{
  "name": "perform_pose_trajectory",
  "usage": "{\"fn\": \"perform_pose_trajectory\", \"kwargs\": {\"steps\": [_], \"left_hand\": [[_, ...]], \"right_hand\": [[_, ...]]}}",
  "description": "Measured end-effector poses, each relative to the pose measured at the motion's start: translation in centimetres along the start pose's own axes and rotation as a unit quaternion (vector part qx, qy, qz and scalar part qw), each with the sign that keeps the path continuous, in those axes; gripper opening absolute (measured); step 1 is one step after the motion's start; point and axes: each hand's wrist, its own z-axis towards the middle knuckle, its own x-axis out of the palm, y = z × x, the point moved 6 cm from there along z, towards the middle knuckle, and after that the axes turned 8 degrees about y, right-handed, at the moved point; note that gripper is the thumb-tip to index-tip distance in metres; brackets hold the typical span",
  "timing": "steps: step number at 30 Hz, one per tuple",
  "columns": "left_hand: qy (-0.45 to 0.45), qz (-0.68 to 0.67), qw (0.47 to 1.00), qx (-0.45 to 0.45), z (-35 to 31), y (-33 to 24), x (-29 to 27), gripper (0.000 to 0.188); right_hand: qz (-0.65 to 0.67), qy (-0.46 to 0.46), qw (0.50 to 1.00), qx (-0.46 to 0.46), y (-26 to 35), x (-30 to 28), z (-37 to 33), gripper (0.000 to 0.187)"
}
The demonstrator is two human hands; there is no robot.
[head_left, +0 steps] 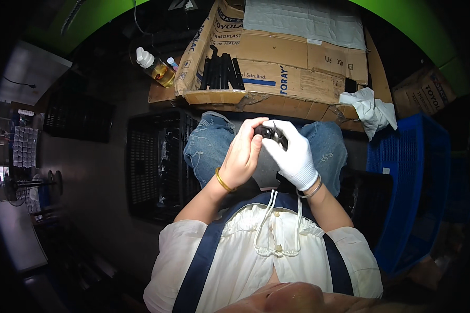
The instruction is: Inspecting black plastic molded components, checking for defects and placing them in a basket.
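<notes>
Over my lap, my bare left hand (pixel 242 159) and my white-gloved right hand (pixel 295 155) meet around a small black, glossy part (pixel 266 131). My left fingers wrap its left side. The right hand is closed from the other side, with a dark pointed piece showing between its thumb and fingers. Whether that piece is a tool or belongs to the part, I cannot tell. Beyond the hands, several long black plastic pieces (pixel 223 71) lie together at the left end of a cardboard-covered worktop (pixel 297 49).
A clear bottle of yellow liquid (pixel 163 74) with a white top stands left of the cardboard. A crumpled white cloth (pixel 373 110) hangs over its right edge. A black crate (pixel 139 167) is at my left, a blue crate (pixel 410 182) at my right. A fan (pixel 23 187) stands far left.
</notes>
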Motion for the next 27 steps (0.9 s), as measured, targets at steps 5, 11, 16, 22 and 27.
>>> {"fn": "perform_pose_trajectory", "kwargs": {"steps": [5,11,16,22,27], "left_hand": [[0.009,-0.266,0.963,-0.034,0.3,2.0,1.0,0.033],[0.008,-0.485,0.872,-0.071,-1.7,4.1,2.8,0.027],[-0.058,-0.323,0.944,0.020,-2.2,4.1,1.6,0.033],[-0.084,-0.198,0.974,0.067,-2.7,4.1,1.1,0.032],[-0.097,-0.179,0.977,0.065,-2.9,4.2,0.9,0.029]], "right_hand": [[0.014,0.110,0.990,-0.090,1.4,-0.9,1.6,0.029],[-0.069,0.082,0.993,-0.040,1.7,-0.3,-0.8,0.025],[-0.100,0.052,0.994,-0.009,2.1,0.9,-2.5,0.012],[-0.136,0.055,0.988,-0.040,2.7,1.7,-3.0,0.012],[-0.176,0.076,0.979,-0.068,2.6,2.0,-2.9,0.012]]}}
